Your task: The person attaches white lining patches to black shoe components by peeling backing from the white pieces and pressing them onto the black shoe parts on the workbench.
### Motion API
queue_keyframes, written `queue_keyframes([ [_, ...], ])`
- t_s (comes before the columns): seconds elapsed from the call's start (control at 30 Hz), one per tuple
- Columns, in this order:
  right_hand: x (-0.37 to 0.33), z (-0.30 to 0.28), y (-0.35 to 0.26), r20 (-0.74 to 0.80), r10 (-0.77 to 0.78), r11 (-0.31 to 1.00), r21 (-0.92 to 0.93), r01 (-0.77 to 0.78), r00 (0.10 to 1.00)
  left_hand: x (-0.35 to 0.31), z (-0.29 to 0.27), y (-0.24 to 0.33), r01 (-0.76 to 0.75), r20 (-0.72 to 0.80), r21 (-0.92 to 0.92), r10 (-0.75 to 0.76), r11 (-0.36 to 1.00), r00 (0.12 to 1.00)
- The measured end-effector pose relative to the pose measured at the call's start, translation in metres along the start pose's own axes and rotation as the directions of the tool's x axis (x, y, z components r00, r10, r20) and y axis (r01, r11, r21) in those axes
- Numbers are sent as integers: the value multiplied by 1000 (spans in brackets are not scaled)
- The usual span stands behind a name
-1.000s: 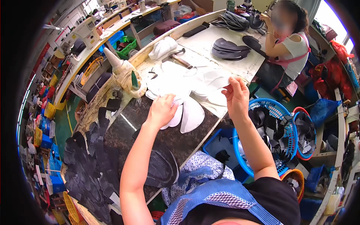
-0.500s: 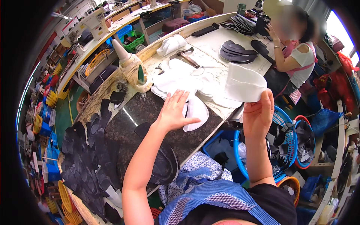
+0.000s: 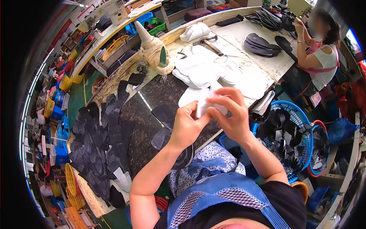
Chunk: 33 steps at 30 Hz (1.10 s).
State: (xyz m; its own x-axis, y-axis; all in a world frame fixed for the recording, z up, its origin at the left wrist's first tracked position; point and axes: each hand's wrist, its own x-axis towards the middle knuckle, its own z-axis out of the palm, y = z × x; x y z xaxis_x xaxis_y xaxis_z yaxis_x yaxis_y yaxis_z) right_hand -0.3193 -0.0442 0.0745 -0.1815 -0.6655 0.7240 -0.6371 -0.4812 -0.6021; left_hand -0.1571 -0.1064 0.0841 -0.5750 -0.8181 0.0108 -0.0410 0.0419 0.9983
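Observation:
Both my hands meet above the near edge of the dark stone slab [image 3: 133,122]. Between them is a thin white cut piece [image 3: 202,109], seen nearly edge-on and partly covered by fingers. My left hand [image 3: 187,126] pinches its lower left end, and my right hand [image 3: 233,114] grips it from the other side with bent fingers. Just beyond lies a loose heap of similar white pieces [image 3: 200,70], some with rounded ends. Black sole-shaped pieces [image 3: 185,158] lie by the slab's near edge, partly hidden by my left forearm.
Many black cut pieces [image 3: 99,141] cover the table's left side. Behind the slab stand a wrapped pot with a cone [image 3: 152,53] and a hammer [image 3: 210,46]. Black pieces [image 3: 261,45] are stacked farther right. Blue baskets [image 3: 305,141] of scraps stand at right; a co-worker [image 3: 318,57] sits beyond.
My right hand has brought the raised white piece down and left over the slab. My left hand has left the white heap and now pinches the same piece. The view has shifted slightly.

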Motion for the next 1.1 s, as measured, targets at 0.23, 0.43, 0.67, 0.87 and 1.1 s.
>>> queue_keyframes([
  [0.23, -29, -24, 30, -243, 323, 937, -57, -346, 915, -31, -13, -12, 130, 157, -109, -112, 986, 981],
  [0.43, -156, -87, 75, 569, 635, 701, -140, -699, 523, -40, -33, -22, 117, 106, -109, -105, 987, 989],
  [0.67, -68, -51, -11, 342, 497, 714, 362, -600, 797, -65, -32, -13, 3, 113, 311, -41, 950, 993],
  [0.87, -44, -3, -14, 367, 357, 840, 276, -467, 859, -85, -23, 5, -299, -172, 624, 500, 722, 849],
  [1.1, -41, 22, -51, 353, 168, 870, 386, -307, 920, -101, -10, -8, -169, -208, -50, 155, 984, 966],
])
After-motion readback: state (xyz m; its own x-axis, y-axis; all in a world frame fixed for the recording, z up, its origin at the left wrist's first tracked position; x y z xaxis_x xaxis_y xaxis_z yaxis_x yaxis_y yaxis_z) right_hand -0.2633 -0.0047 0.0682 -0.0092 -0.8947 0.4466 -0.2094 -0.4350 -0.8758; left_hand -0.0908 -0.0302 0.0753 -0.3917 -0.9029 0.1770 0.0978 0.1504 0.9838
